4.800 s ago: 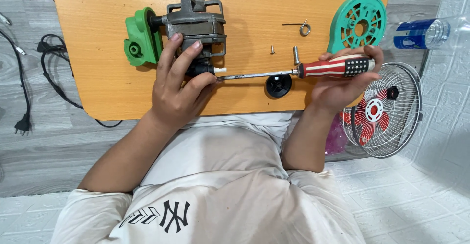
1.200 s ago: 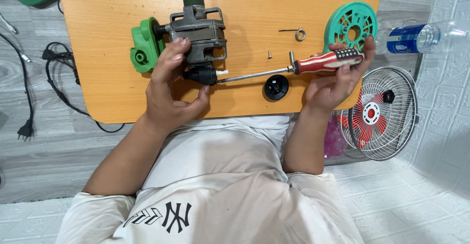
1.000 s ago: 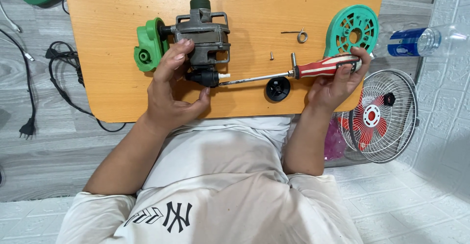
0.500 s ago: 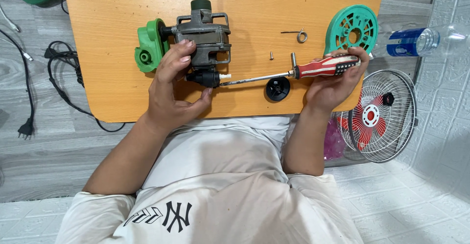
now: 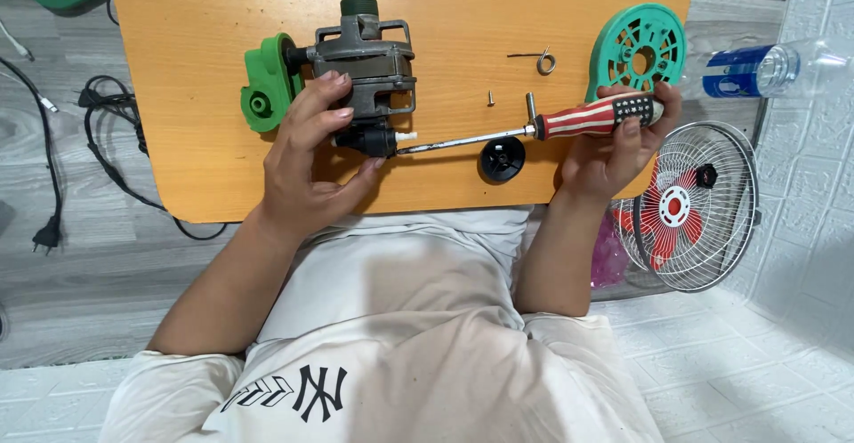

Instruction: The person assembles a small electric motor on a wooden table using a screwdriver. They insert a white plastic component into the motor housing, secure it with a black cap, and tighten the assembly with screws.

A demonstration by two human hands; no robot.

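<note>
Lying crosswise, screwdriver (image 5: 534, 128) tip toward motor (image 5: 366, 60), right hand (image 5: 614, 145) grip pinching handle, left hand (image 5: 307, 172) clasping motor.

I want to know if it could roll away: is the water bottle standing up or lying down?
Lying down. The clear bottle with a blue label rests on its side on the floor, just past the orange table edge.
</note>
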